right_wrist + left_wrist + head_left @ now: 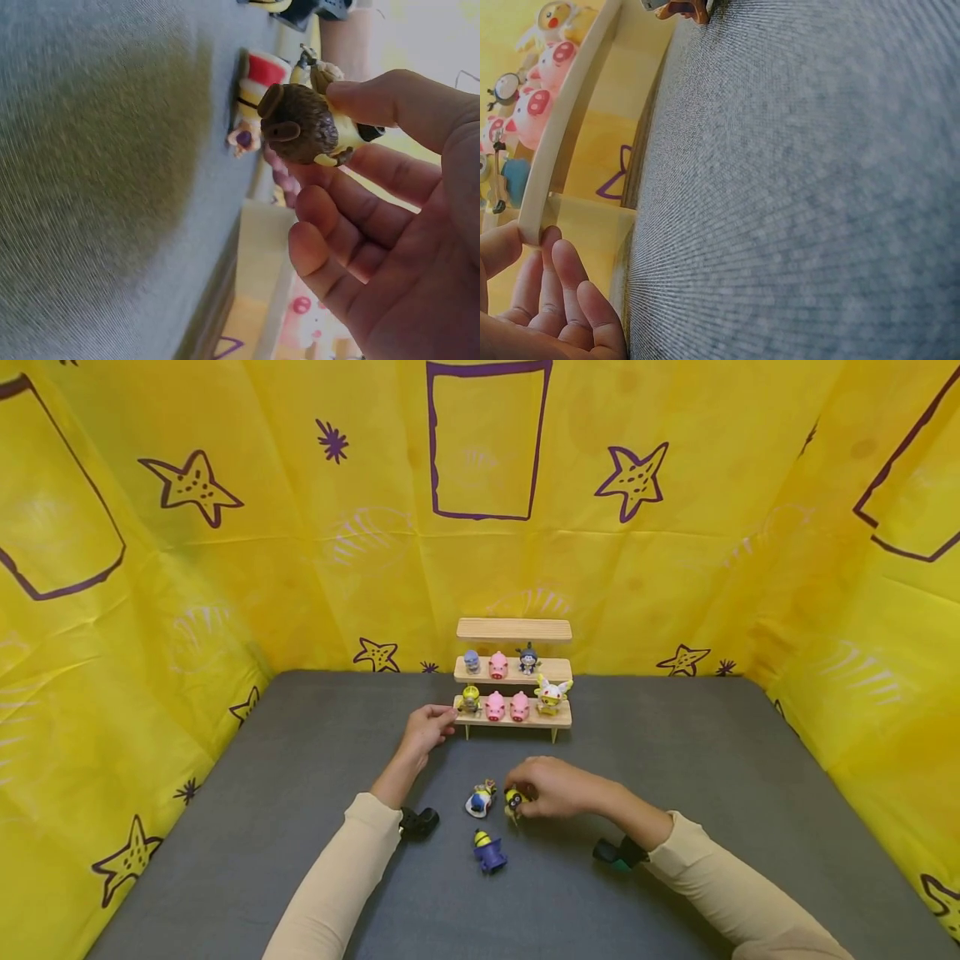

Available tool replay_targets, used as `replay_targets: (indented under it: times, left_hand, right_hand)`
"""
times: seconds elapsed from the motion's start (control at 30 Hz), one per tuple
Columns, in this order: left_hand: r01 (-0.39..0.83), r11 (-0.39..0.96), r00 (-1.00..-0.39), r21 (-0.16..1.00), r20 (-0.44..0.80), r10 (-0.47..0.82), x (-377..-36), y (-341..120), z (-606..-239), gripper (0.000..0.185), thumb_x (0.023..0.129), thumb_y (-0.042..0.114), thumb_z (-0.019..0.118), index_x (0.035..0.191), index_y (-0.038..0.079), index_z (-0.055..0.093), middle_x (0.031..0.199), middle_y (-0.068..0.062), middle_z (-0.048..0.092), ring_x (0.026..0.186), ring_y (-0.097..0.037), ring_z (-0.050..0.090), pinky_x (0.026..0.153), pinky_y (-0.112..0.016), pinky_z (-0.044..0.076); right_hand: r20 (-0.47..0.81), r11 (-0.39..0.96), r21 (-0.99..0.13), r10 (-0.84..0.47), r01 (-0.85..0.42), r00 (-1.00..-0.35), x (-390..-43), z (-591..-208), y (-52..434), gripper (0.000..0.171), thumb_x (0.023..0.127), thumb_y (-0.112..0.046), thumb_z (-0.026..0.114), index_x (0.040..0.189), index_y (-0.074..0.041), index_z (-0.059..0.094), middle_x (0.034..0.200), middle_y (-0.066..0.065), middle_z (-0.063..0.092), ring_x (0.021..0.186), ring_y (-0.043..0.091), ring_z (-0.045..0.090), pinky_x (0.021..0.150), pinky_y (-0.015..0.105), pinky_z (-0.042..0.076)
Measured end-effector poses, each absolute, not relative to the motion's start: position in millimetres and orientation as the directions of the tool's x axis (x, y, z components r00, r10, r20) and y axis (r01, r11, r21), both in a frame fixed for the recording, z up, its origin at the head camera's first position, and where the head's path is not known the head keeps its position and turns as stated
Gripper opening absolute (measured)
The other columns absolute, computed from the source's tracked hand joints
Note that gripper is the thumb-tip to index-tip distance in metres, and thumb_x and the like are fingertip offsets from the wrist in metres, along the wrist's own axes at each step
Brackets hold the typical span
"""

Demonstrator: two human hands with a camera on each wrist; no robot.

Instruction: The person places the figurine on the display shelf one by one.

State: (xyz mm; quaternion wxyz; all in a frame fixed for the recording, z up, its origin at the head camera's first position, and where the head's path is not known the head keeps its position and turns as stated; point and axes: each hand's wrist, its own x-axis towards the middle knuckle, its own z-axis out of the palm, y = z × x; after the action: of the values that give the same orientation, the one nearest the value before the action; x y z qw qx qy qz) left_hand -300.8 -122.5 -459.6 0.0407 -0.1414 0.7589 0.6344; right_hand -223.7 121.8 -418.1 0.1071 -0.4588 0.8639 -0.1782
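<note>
Grey worktop (675,793), yellow backdrop. Right hand (551,787) pinching brown-headed yellow figure (300,133); left hand (427,727) gripping shelf (517,720) end. Three pink pigs; two loose figures.

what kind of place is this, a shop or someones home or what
Most likely a staged tabletop set, not a shop or home. Yellow sheets printed with purple stars wall in a grey mat. A small wooden stepped shelf holds toy figures, the left hand grips its end, and the right hand holds a figure.
</note>
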Motion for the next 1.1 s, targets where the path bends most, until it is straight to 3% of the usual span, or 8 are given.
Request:
replay_targets:
  times: [0.27,0.53,0.93,1.1]
  left_hand:
    - [-0.26,0.166,-0.958,0.951,-0.233,-0.164,-300.5,-123.0,-459.9,0.027,0.095,0.02,0.064,0.117,0.004,0.065,0.102,-0.008,0.067,0.073,-0.008,0.061,0.068,-0.024,0.047]
    - [-0.263,0.167,-0.958,0.95,-0.237,-0.16,-299.7,-123.2,-458.3,0.027,0.095,0.021,0.063,0.117,0.004,0.065,0.103,-0.008,0.067,0.073,-0.009,0.061,0.068,-0.024,0.047]
    - [-0.267,0.16,-0.957,0.95,-0.242,-0.16,-298.2,-123.4,-457.2,0.027,0.096,0.02,0.062,0.116,0.003,0.065,0.102,-0.008,0.067,0.075,-0.011,0.062,0.069,-0.025,0.047]
    - [-0.276,0.158,-0.954,0.948,-0.251,-0.163,-297.9,-123.2,-457.6,0.027,0.096,0.02,0.063,0.117,0.004,0.064,0.105,-0.009,0.067,0.078,-0.012,0.062,0.07,-0.025,0.047]
  right_hand:
    - [-0.008,0.534,-0.413,-0.812,-0.738,-0.583,-226.1,-406.9,127.5,0.027,0.081,-0.02,0.074,0.106,-0.01,0.071,0.078,-0.007,0.061,0.073,0.004,0.049,0.067,0.02,0.04]
    - [0.052,0.529,-0.412,-0.799,-0.742,-0.599,-232.5,-395.4,136.4,0.027,0.081,-0.021,0.077,0.105,-0.01,0.072,0.086,-0.005,0.066,0.077,0.01,0.056,0.068,0.021,0.043]
    - [0.117,0.519,-0.497,-0.754,-0.695,-0.647,-245.6,-375.8,147.8,0.026,0.081,-0.024,0.079,0.104,-0.013,0.072,0.09,-0.005,0.068,0.078,0.008,0.057,0.07,0.025,0.048]
    - [0.157,0.502,-0.538,-0.73,-0.677,-0.665,-245.3,-367.0,151.4,0.029,0.082,-0.02,0.079,0.108,-0.008,0.072,0.094,-0.001,0.07,0.08,0.008,0.058,0.071,0.026,0.05]
